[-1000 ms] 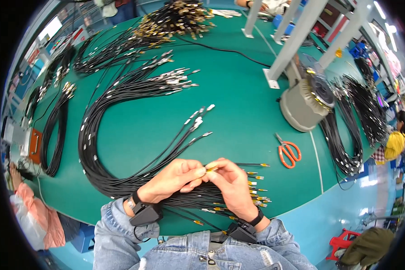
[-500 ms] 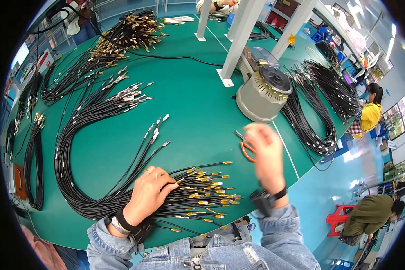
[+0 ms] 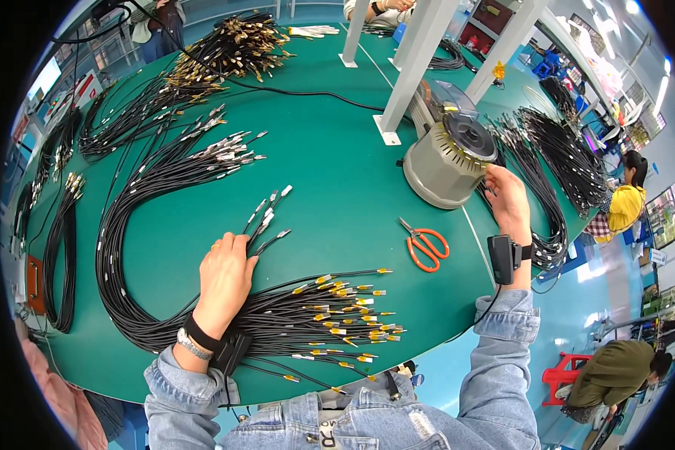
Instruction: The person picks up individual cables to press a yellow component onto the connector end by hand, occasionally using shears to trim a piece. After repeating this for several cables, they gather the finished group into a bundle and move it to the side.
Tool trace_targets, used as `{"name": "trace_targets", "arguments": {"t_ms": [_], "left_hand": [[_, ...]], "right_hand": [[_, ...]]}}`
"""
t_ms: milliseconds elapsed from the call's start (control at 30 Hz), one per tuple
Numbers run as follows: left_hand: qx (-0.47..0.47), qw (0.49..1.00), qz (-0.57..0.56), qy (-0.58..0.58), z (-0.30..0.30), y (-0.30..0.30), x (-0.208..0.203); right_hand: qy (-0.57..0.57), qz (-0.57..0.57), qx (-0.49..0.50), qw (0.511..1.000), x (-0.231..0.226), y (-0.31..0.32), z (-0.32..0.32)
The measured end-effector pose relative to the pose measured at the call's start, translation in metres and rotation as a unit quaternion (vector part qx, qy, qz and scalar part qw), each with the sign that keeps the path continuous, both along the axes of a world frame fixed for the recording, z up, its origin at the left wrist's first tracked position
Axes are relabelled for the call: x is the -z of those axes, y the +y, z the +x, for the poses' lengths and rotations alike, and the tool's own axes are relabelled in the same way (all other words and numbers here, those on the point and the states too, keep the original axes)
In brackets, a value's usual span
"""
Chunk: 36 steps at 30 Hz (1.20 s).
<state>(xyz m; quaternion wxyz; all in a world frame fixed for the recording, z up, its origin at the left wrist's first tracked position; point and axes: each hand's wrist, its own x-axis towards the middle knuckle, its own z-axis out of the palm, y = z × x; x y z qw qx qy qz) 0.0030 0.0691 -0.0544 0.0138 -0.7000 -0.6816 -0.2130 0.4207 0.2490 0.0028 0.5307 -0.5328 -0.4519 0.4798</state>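
Black cables (image 3: 277,319): yellow-tagged, fanned out on the near left side of the grey dispenser (image 3: 441,171).
Left hand (image 3: 225,279): half-curled over the cables, grip unclear.
Scissors (image 3: 426,248): between dispenser and cables.
Right hand (image 3: 507,193): fingers bent at the dispenser's right edge; pinch unclear.
Posts (image 3: 414,79): rise behind the dispenser.

Green table (image 3: 330,157) bears black cables (image 3: 277,311); orange-handled scissors (image 3: 415,236); grey machine (image 3: 444,169)

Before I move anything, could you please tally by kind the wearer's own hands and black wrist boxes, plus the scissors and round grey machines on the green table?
Left hand and right hand: 2
Black wrist boxes: 2
Orange-handled scissors: 1
Round grey machine: 1
Total: 6
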Motion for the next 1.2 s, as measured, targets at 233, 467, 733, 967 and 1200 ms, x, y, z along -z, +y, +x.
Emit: {"name": "trace_targets", "arguments": {"t_ms": [233,467,733,967,1200], "left_hand": [[-0.032,0.999,-0.030,-0.015,-0.002,0.001,0.000],[0.002,0.997,0.029,-0.077,0.001,-0.001,-0.008],[0.082,0.950,0.027,-0.301,0.023,-0.004,-0.014],[0.113,0.951,0.117,-0.264,0.032,-0.016,-0.018],[0.117,0.949,0.137,-0.259,0.034,-0.017,-0.012]], "right_hand": [[0.144,0.045,-0.027,0.988,-0.003,-0.002,0.004],[0.230,0.088,-0.057,0.967,-0.020,-0.059,-0.047],[0.180,0.006,-0.181,0.967,0.008,-0.137,-0.161],[0.137,-0.043,-0.222,0.964,0.035,-0.177,-0.223],[0.114,-0.015,-0.216,0.970,0.046,-0.177,-0.232]]}}
